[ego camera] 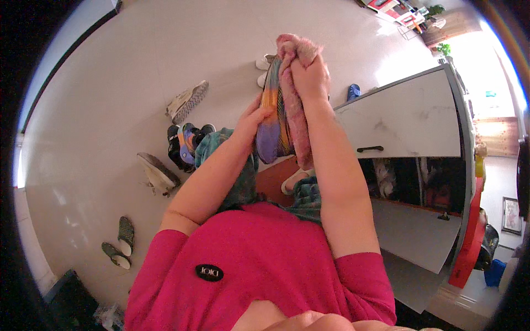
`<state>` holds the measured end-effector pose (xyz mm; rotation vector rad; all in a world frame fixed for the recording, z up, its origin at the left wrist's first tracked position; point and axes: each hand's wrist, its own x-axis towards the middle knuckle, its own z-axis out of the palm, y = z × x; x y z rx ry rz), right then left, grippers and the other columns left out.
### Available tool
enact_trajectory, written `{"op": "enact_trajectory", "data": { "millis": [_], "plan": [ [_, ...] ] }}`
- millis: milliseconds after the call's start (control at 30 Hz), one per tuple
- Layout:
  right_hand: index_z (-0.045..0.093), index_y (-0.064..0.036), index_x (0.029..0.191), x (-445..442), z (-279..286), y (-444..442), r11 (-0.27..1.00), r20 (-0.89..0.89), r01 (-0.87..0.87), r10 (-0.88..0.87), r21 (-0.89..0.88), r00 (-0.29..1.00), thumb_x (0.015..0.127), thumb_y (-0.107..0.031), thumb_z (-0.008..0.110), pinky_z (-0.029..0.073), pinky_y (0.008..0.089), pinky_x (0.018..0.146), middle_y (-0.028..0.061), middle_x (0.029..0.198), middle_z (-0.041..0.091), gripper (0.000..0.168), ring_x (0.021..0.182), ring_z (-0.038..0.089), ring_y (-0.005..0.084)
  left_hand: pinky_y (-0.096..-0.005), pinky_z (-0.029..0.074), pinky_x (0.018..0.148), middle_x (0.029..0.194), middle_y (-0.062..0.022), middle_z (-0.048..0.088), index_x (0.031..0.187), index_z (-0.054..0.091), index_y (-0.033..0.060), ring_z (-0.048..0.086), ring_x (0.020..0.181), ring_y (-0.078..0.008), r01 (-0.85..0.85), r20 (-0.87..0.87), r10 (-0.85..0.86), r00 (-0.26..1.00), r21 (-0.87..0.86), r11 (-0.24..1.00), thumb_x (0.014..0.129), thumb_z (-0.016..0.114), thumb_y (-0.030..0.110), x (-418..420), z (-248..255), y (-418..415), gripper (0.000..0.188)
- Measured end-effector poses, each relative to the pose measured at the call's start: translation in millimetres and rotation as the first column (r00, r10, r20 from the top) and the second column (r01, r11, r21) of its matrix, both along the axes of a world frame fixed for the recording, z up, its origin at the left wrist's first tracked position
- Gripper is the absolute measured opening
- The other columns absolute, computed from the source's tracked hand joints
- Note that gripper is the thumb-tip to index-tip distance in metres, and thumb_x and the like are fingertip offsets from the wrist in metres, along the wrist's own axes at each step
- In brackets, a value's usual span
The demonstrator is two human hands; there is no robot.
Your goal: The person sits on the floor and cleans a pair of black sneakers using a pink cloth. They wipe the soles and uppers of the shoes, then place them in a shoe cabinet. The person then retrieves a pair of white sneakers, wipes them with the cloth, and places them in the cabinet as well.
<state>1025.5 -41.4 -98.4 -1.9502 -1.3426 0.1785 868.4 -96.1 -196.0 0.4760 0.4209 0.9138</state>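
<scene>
My left hand [251, 120] grips a multicoloured sandal [269, 132] by its side, thumb lying across it. Purple, orange and grey show on its face, with a dark striped band along the edge. In my right hand [311, 80] is a bunched pink fluffy cloth [295, 120], whose long end hangs down along the sandal's right side. The cloth rests against the sandal; exactly where they touch is partly hidden. Beyond my hands, a pair of white shoes [264, 63] stands on the floor, partly covered by the sandal.
A cabinet [399, 111] with tilt-out doors stands at right, its lower door [414, 231] open. Around me on the tiled floor lie sneakers [188, 101], [157, 171], a purple-orange sandal [187, 142], dark green slippers [126, 236] and a blue slipper [353, 92].
</scene>
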Motion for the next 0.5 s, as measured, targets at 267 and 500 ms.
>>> {"op": "enact_trajectory", "data": {
  "millis": [267,500],
  "plan": [
    [0.062,-0.002,0.115,-73,-20,-123,0.948,0.254,-0.318,0.310,-0.009,0.916,0.082,-0.034,0.063,0.052,0.0492,0.075,0.0218,0.093,0.067,0.046,0.086,0.065,0.0403,-0.0378,0.049,0.094,0.130,-0.0111,0.057,0.140,0.046,0.0082,0.058,0.115,-0.0239,-0.182,-0.019,0.183,0.983,0.044,0.982,0.090,0.063,0.023,5,-14,31,0.054],
    [0.063,-0.006,0.111,-13,-20,-28,0.999,0.190,-0.012,0.022,-0.052,0.982,0.079,-0.032,0.064,0.051,0.0490,0.083,0.0230,0.101,0.066,0.042,0.096,0.064,0.0415,-0.0304,0.045,0.096,0.131,-0.0091,0.055,0.150,0.033,0.0068,0.054,0.113,-0.0173,-0.071,-0.237,0.073,0.969,0.019,0.997,0.086,0.063,0.018,4,7,1,0.072]
  ]
}}
